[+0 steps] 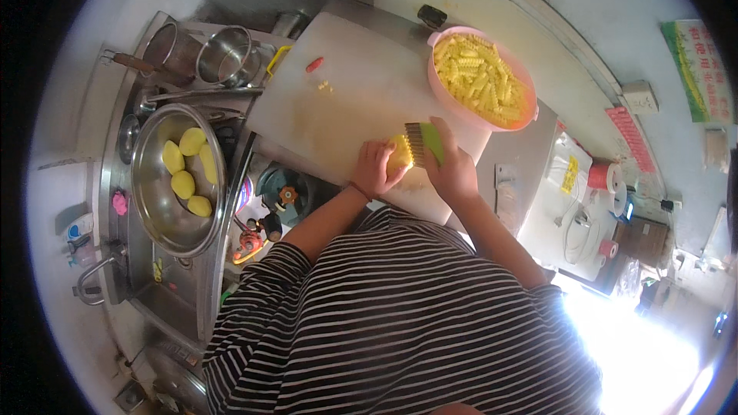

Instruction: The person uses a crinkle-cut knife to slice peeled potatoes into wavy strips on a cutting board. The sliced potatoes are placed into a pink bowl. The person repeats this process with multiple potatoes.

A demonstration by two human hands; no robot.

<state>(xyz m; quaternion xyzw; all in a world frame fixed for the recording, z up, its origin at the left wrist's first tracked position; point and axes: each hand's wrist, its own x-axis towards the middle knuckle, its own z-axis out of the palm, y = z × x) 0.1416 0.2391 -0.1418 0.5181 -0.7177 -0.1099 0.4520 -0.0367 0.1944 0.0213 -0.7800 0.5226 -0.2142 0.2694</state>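
Note:
My left hand [373, 168] grips a peeled potato [399, 154] against the white cutting board [357, 98]. The potato's right-hand face is cut into ridges. In my right hand [452, 172] is a crinkle cutter with a green handle [432, 143]. Its wavy metal blade [414, 141] stands right beside the ridged face; whether they touch I cannot tell. A pink colander-like basin [484, 117], heaped with crinkle-cut potato strips [475, 72], sits at the board's upper right corner.
Several whole peeled potatoes [183, 184] lie in a large steel bowl [144, 213] over the sink [173, 305] at left. Steel pots [226, 55] stand behind it. A small red object [315, 64] and potato crumbs [325, 86] lie on the board. A gas cylinder [285, 190] stands below.

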